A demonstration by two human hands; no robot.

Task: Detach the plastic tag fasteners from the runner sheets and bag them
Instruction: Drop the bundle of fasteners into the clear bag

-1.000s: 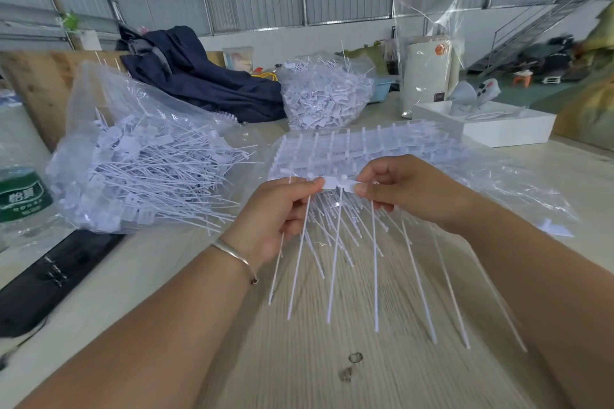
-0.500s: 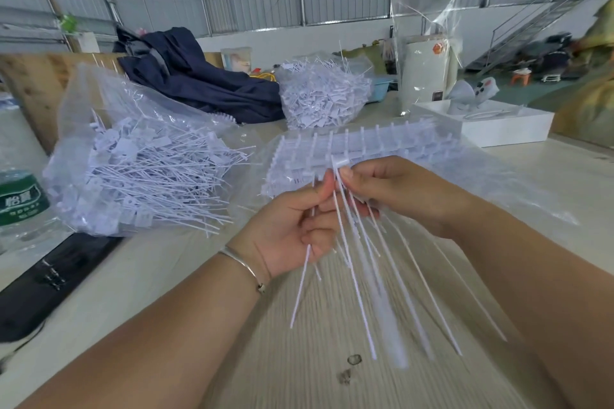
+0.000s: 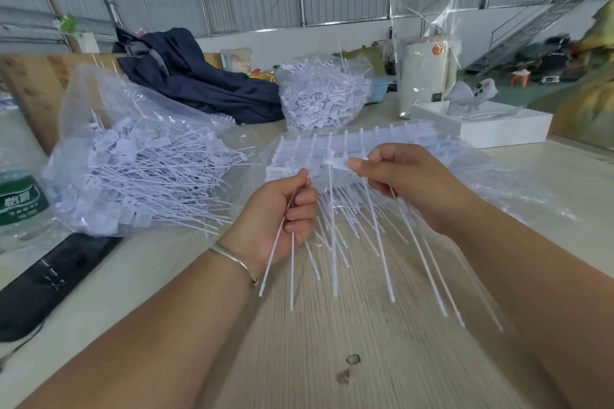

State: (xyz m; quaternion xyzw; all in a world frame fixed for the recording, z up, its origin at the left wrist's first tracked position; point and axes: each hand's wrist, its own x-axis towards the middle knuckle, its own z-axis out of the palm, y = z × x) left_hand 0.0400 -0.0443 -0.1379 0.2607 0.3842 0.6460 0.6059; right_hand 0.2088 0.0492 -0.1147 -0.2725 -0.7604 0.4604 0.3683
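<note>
My right hand pinches a white runner strip whose long thin fasteners hang down over the wooden table. My left hand, just left of it and lower, grips two detached fasteners that point down from the fist. Behind my hands lies a stack of white runner sheets inside clear plastic. An open clear bag full of loose fasteners lies at the left.
A second filled bag stands at the back centre, next to dark blue clothing. A white box sits at the back right. A water bottle and a black flat object lie at the left edge.
My hands, close together half a second ago, have drawn apart. My left hand has dropped lower with two fasteners in it, and my right hand has raised the strip.
</note>
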